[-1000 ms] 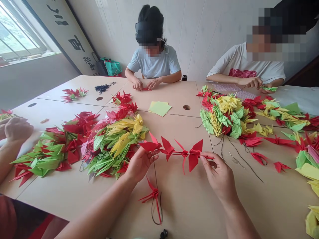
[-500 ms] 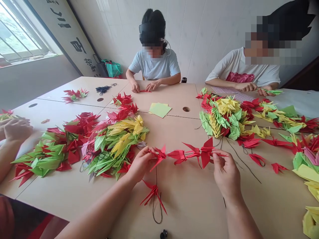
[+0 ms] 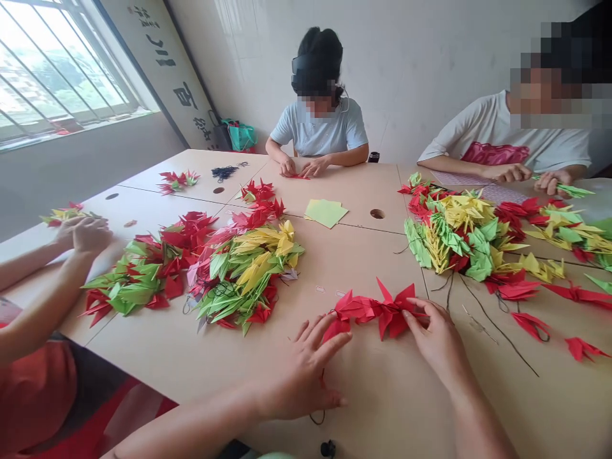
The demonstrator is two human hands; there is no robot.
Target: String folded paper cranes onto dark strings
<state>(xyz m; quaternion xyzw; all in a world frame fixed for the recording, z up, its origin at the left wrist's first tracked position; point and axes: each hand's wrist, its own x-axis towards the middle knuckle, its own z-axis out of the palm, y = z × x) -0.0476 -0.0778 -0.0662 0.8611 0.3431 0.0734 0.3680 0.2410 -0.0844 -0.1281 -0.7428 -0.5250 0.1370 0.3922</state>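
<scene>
Holding my left hand with fingers spread beside the string of red paper cranes, I pinched it with my right hand; it needed straightening next, I judged.

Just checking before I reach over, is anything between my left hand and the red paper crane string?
No, nothing visible stands between them: your left hand lies open on the tabletop, its fingertips right at the near end of the red paper crane string.

Single head-worn cam, wide angle, facing forward and down across the bench. Close on the wearer's left hand and right hand at frame bottom; far wall and window sit in frame.
</scene>
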